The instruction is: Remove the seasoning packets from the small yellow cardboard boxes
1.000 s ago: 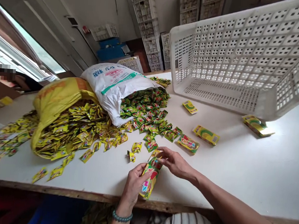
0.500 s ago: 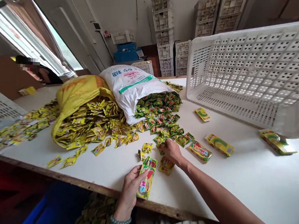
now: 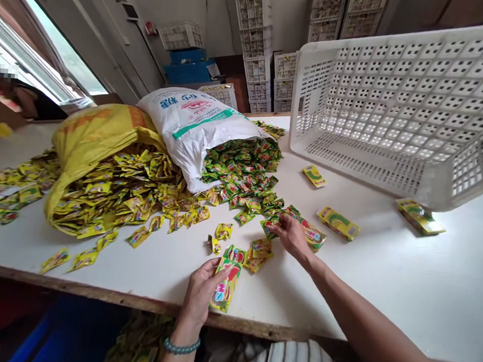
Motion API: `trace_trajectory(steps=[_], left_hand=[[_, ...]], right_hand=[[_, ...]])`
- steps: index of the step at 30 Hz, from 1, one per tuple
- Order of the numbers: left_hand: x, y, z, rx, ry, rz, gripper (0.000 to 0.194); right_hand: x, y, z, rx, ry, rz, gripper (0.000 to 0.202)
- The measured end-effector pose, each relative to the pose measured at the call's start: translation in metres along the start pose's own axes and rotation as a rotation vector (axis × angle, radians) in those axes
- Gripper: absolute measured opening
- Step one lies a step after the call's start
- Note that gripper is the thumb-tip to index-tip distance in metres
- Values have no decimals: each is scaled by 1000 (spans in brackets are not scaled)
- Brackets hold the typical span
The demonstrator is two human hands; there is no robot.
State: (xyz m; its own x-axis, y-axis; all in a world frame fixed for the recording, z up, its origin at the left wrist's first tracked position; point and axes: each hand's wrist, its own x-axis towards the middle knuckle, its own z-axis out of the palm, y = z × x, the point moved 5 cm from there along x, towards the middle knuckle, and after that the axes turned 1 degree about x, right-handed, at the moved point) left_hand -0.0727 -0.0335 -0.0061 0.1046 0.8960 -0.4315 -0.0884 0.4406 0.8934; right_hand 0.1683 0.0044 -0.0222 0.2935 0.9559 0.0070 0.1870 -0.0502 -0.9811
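My left hand (image 3: pixel 203 289) is closed around a small candy box (image 3: pixel 225 291), yellow and green with a red fruit print. A green packet (image 3: pixel 234 253) shows at the box's top end. My right hand (image 3: pixel 293 235) pinches a green candy packet (image 3: pixel 269 226) at the front of the loose pile. Between the hands lies a small stack of yellow packets (image 3: pixel 259 254), with a couple more yellow packets (image 3: pixel 223 231) to its left. Green packets (image 3: pixel 243 161) spill from a white woven sack (image 3: pixel 195 127); yellow packets (image 3: pixel 116 182) spill from a yellow sack (image 3: pixel 99 128).
A large white plastic crate (image 3: pixel 397 121) stands at the back right. Several candy boxes (image 3: pixel 338 223) lie in front of it. Stacked crates (image 3: pixel 258 48) line the far wall, near blue boxes (image 3: pixel 187 68). A person (image 3: pixel 22 94) is at the far left. The table's wooden edge (image 3: pixel 132 299) runs in front.
The view has shifted, so the sacks and crate appear farther left. My right hand has moved a little right over the pile, with a green packet at its fingers. My left hand keeps the box.
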Motion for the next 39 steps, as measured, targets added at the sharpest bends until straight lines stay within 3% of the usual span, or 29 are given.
trace_trajectory(steps=[2, 4, 6, 8, 11, 15, 17, 19, 25, 29, 33, 39], left_hand=[[1, -3, -5, 7, 34, -24, 52], [2, -6, -6, 13, 43, -40, 52], [3, -7, -4, 23, 21, -43, 52], [3, -8, 0, 42, -2, -45, 51], [2, -8, 2, 62, -4, -54, 51], [2, -9, 3, 76, 2, -46, 49], [3, -10, 6, 85, -14, -40, 48], [3, -11, 12, 93, -62, -29, 47], [2, -10, 34, 150, -192, 2, 48], [0, -6, 39, 161, -181, -19, 48], [0, -2, 42, 129, -180, -31, 45], [-3, 0, 42, 224, -251, 5, 50]], right_hand=[[1, -3, -11, -395, 80, -65, 16], [-7, -12, -10, -676, 123, -184, 17], [-19, -15, 1, -820, 60, -251, 21], [-28, -9, 14, -861, -51, -226, 22], [-32, 3, 21, -738, -136, -157, 17], [-28, 10, 19, -237, -183, -37, 22], [-28, 4, 21, 13, -218, -51, 28], [-31, -4, 24, 121, -277, -106, 31], [-37, -22, 16, -133, -355, -300, 14], [-35, -28, 5, -55, -417, -342, 18], [-33, -31, -2, 32, -385, -351, 25], [-40, -39, 2, -116, -431, -514, 11]])
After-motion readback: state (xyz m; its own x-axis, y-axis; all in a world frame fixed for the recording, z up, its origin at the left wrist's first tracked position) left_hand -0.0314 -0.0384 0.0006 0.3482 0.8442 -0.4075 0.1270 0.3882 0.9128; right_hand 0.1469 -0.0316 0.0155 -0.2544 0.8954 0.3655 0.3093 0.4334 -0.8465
